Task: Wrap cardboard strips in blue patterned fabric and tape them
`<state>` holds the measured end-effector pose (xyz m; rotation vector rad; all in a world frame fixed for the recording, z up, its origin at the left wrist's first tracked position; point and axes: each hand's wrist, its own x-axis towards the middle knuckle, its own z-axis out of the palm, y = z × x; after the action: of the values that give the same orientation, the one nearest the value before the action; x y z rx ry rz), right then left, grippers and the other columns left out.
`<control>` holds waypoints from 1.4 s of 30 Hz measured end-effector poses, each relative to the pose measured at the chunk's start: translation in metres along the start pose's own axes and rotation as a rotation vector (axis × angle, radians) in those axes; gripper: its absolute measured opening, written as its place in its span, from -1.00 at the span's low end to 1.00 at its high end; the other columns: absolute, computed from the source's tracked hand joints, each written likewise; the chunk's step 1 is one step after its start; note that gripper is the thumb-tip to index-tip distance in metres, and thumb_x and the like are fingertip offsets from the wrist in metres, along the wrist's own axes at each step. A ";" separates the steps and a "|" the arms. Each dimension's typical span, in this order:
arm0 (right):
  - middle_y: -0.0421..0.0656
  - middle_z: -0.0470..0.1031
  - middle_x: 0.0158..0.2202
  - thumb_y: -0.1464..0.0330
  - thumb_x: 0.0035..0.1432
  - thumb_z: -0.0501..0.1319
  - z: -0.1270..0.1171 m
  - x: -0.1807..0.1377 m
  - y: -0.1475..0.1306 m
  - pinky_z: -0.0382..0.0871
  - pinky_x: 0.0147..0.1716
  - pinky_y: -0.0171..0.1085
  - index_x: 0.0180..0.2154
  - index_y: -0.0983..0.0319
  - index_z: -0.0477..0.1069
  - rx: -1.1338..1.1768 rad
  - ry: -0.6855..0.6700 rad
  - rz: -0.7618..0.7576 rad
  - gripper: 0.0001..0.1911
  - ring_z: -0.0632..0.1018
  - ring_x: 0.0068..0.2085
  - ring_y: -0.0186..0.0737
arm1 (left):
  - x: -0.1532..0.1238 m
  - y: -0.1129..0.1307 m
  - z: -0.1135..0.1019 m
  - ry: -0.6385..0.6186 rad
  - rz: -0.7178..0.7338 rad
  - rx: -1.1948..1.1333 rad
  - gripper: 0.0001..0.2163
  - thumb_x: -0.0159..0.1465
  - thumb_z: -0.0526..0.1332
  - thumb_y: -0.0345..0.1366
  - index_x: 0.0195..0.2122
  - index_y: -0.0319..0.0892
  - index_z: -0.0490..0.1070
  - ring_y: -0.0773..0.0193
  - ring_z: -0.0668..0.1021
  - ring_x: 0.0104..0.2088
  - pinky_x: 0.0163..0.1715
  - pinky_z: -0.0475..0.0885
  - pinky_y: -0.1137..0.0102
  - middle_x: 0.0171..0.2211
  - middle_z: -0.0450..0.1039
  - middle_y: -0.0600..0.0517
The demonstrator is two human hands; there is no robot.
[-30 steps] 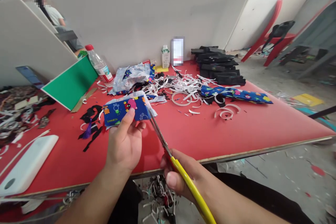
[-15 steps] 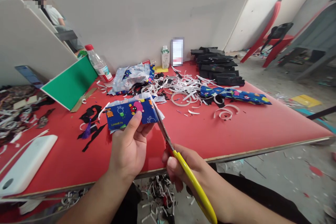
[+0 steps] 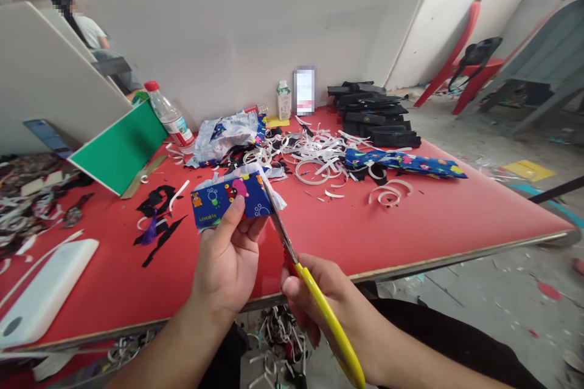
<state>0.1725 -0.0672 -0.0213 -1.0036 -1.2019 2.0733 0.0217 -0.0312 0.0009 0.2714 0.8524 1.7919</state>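
My left hand [image 3: 232, 255] pinches a folded piece of blue fabric [image 3: 219, 203] printed with cartoon animals and paw marks, thumb on top and fingers beneath. In my right hand [image 3: 314, 292] are scissors [image 3: 319, 301] with yellow handles, fingers wrapped round the grips. The blades lie along the right edge of the blue fabric, and I cannot tell whether they are fully closed. Behind it, pale cloth shows past its far edge. White curled strips [image 3: 314, 158] lie heaped beyond my hands, and a long folded blue printed fabric [image 3: 406, 165] rests to their right.
On the red table [image 3: 365, 225] stand a red-capped bottle [image 3: 171, 115], a small carton [image 3: 283, 101] and a phone [image 3: 304, 91]. Black folded pieces [image 3: 371, 112] are stacked at the back right. A green board [image 3: 121, 146] leans at left, near a white oblong device [image 3: 48, 292].
The blue fabric and my left hand have shifted slightly to the right. My right hand with the scissors has moved a little left, and the blades stay at the fabric's right edge.
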 end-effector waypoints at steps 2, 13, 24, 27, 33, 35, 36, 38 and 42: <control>-0.39 0.25 -0.58 -0.21 0.05 0.42 0.000 0.002 0.002 0.13 -0.61 -0.40 -0.34 0.18 0.30 0.018 0.004 0.005 -0.37 0.26 -0.59 -0.45 | 0.001 -0.001 -0.001 -0.003 0.005 0.011 -0.75 0.11 0.57 -0.43 -0.19 -0.15 0.66 0.29 0.76 -0.23 -0.22 0.68 0.52 -0.19 0.75 0.06; -0.36 0.26 -0.55 -0.33 0.05 0.32 0.002 0.000 0.005 0.21 -0.53 -0.37 -0.29 0.18 0.27 0.044 -0.068 -0.050 -0.28 0.29 -0.55 -0.42 | -0.005 -0.002 -0.002 -0.046 0.043 0.056 -0.74 0.11 0.58 -0.37 -0.18 -0.06 0.66 0.27 0.76 -0.18 -0.22 0.68 0.51 -0.15 0.75 0.10; -0.37 0.22 -0.56 -0.36 0.08 0.26 0.000 0.004 0.003 0.12 -0.54 -0.36 -0.30 0.17 0.25 0.054 -0.080 -0.113 -0.28 0.23 -0.54 -0.42 | -0.008 -0.006 -0.003 -0.047 0.006 0.054 -0.70 0.05 0.60 -0.38 -0.18 -0.07 0.67 0.27 0.75 -0.23 -0.25 0.69 0.49 -0.19 0.75 0.10; -0.41 0.18 -0.61 -0.30 0.04 0.36 0.003 0.005 0.009 0.06 -0.60 -0.38 -0.32 0.16 0.28 0.115 -0.038 -0.063 -0.31 0.18 -0.59 -0.45 | -0.008 -0.006 -0.002 -0.049 0.006 0.050 -0.71 0.07 0.59 -0.38 -0.18 -0.08 0.67 0.27 0.75 -0.21 -0.25 0.68 0.51 -0.17 0.75 0.09; -0.37 0.24 -0.56 -0.35 0.08 0.28 0.000 0.004 0.008 0.15 -0.54 -0.37 -0.31 0.18 0.27 0.080 -0.079 -0.127 -0.28 0.24 -0.55 -0.42 | -0.008 -0.006 -0.002 -0.075 0.017 0.038 -0.69 0.06 0.58 -0.42 -0.18 -0.03 0.67 0.27 0.76 -0.23 -0.28 0.69 0.51 -0.18 0.75 0.10; -0.32 0.27 -0.50 -0.35 0.10 0.26 -0.003 0.003 0.003 0.20 -0.49 -0.36 -0.30 0.19 0.27 0.039 -0.086 -0.161 -0.28 0.27 -0.50 -0.40 | -0.009 -0.007 -0.004 -0.084 0.012 0.059 -0.69 0.06 0.58 -0.41 -0.17 -0.04 0.67 0.27 0.76 -0.26 -0.27 0.69 0.49 -0.19 0.76 0.11; -0.31 0.28 -0.48 -0.34 0.11 0.25 -0.005 0.003 0.002 0.21 -0.48 -0.35 -0.30 0.20 0.27 0.025 -0.087 -0.171 -0.28 0.28 -0.48 -0.39 | -0.008 -0.008 -0.004 -0.086 0.010 0.073 -0.69 0.07 0.58 -0.40 -0.17 -0.04 0.67 0.28 0.76 -0.27 -0.25 0.70 0.48 -0.20 0.76 0.12; -0.30 0.29 -0.48 -0.34 0.13 0.24 -0.007 0.005 0.000 0.18 -0.50 -0.36 -0.29 0.20 0.28 0.011 -0.077 -0.171 -0.29 0.28 -0.48 -0.39 | -0.008 -0.009 -0.005 -0.083 0.013 0.094 -0.71 0.08 0.57 -0.40 -0.17 -0.06 0.67 0.29 0.76 -0.29 -0.21 0.70 0.46 -0.21 0.76 0.11; -0.36 0.25 -0.54 -0.34 0.09 0.27 -0.009 0.008 0.002 0.06 -0.60 -0.39 -0.28 0.19 0.28 0.040 -0.020 -0.123 -0.28 0.22 -0.56 -0.44 | -0.006 -0.012 -0.005 -0.063 0.031 0.094 -0.73 0.07 0.56 -0.42 -0.20 -0.08 0.67 0.28 0.75 -0.28 -0.27 0.70 0.48 -0.22 0.76 0.10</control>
<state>0.1750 -0.0574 -0.0291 -0.8704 -1.1963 2.0084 0.0300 -0.0362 -0.0093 0.4016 0.8934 1.7652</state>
